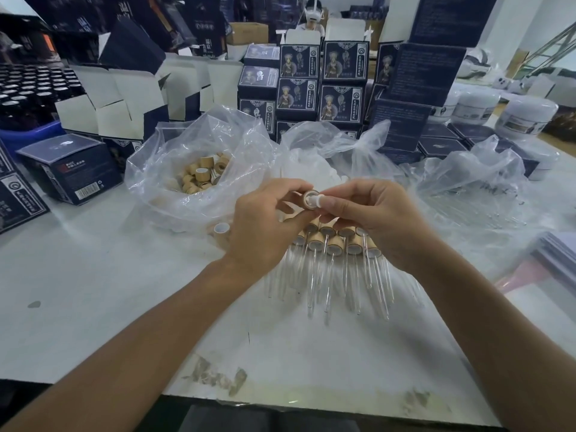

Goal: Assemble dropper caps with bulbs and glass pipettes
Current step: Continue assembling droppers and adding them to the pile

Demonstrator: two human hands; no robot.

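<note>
Both forearms reach in from the near edge and meet over the table (93, 275). At their meeting point the left hand (265, 226) pinches a bamboo cap (309, 199) while the right hand (378, 219) pinches a white bulb (318, 200) pressed into its opening; how deep it sits is hard to say. Just beneath the grip lies a row of finished droppers (336, 241), pipettes pointing toward the camera. Beyond and left, a bag of loose caps (202, 173) remains well stocked; directly beyond sits a bag of bulbs (311, 169). Plenty is left, I judge.
</note>
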